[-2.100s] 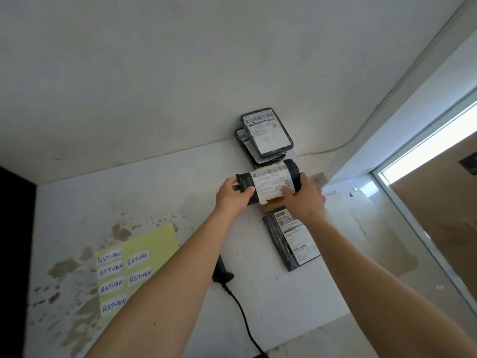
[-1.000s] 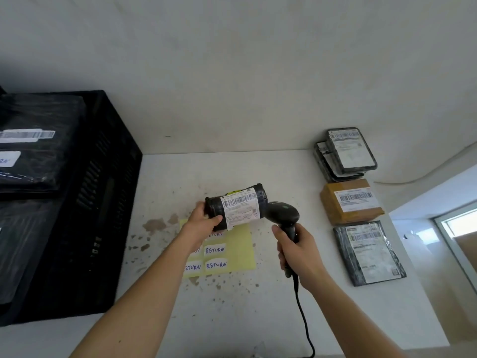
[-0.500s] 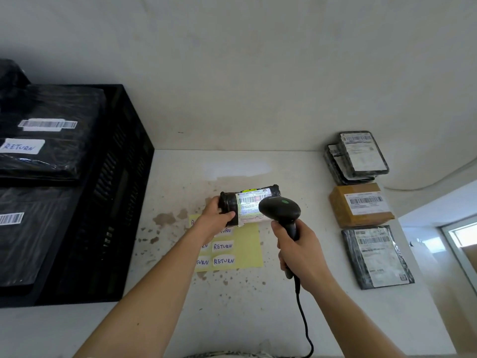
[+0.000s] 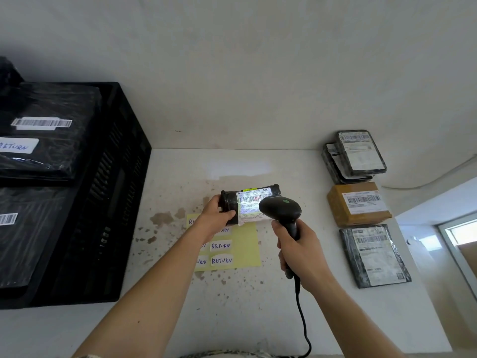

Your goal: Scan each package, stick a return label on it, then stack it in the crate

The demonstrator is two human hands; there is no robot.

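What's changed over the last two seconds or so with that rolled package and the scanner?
The black cylindrical package left the pile on the right; the left hand now holds it alone above the yellow label sheet. The right hand let go and took up the black handheld scanner, now aimed at its barcode. Remaining packages unmoved.

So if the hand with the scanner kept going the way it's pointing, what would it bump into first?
Most likely the roll-shaped package held by the left hand. The right hand aims the scanner at its label, and the scanner's head looks very close, though depth is hard to judge.
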